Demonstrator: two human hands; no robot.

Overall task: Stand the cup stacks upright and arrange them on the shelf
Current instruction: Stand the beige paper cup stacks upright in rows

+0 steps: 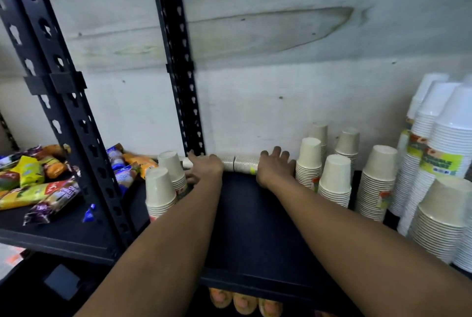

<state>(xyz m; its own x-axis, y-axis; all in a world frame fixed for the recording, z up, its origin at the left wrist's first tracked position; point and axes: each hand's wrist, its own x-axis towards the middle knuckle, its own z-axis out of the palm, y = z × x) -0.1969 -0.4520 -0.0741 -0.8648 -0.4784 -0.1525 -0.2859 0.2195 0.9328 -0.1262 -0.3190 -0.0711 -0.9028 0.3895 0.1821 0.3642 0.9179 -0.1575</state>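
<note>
both arms reach across the dark shelf (245, 217) to its back edge, where a cup stack (241, 162) lies on its side along the wall. the left hand (205, 167) is laid over the left part of this lying stack, fingers curled down around it; its grip is closed on the stack. the right hand (274, 166) is at the stack's right end, palm against it and fingers spread upward toward the wall, so its grip is wide, pressing rather than wrapped. a short stretch of the ribbed stack shows between the two hands, and a white end pokes out left of the left hand.

left of the hands, two beige stacks (163, 184) stand upright, bottoms up, one in front of the other, the rear one just beside the left wrist. right of the hands, five more beige stacks (334, 178) stand upright, the nearest touching or almost touching the right hand. further right are tall white stacks (441, 143) with green-and-yellow labels, and a wider bowl stack (441, 217) at the front.

a black slotted post (178, 61) rises behind the left hand. on the neighbouring shelf to the left lie snack packets (43, 184) in a loose heap.
</note>
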